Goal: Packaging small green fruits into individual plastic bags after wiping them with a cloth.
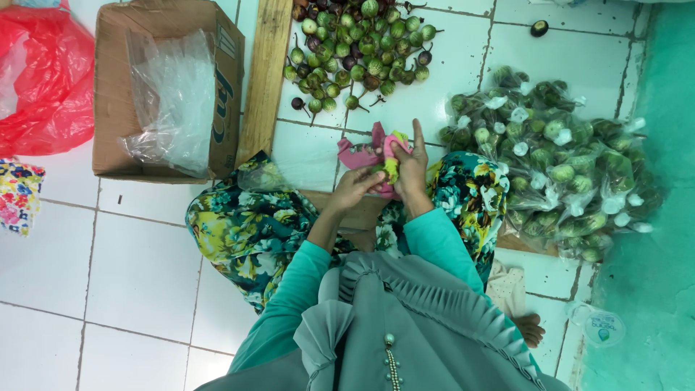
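We see a cardboard box (pixel 168 87) holding clear plastic bags (pixel 174 98) far left, a red plastic bag (pixel 43 83) beside it, and a wooden plank (pixel 265 76) just right.

Both hands (pixel 384 174) on pink cloth (pixel 360 154)

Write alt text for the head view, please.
Seated on a white tiled floor, a person's left hand and right hand hold a pink cloth bundle, between loose small round eggplants and bagged ones.
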